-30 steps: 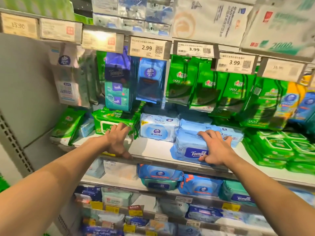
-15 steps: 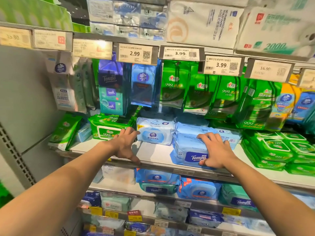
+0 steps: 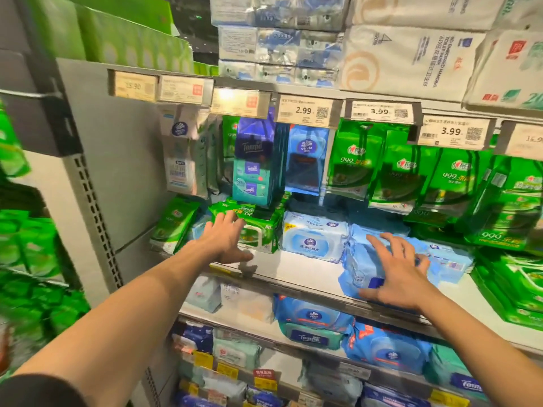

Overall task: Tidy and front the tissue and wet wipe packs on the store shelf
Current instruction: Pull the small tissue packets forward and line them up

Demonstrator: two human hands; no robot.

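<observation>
My left hand (image 3: 224,240) reaches with spread fingers onto a green wet wipe pack (image 3: 258,227) lying on the white shelf (image 3: 296,270). My right hand (image 3: 396,273) lies flat, fingers apart, on top of a light blue Tempo wipe pack (image 3: 360,267) at the shelf's front edge. Between the two sits a white and blue wipe pack (image 3: 313,240). Green 999 packs (image 3: 390,174) and blue tissue packs (image 3: 254,168) hang on hooks above the shelf.
Stacked green wipe packs (image 3: 511,286) fill the shelf's right end. A small green pack (image 3: 173,227) leans at the left end by the grey side panel (image 3: 117,171). Price tags (image 3: 305,111) line the rail overhead. Lower shelves hold more blue packs (image 3: 311,317).
My left hand has moved forward from the shelf's front edge onto the green pack. My right hand has opened out flatter on the blue pack. The camera has swung left.
</observation>
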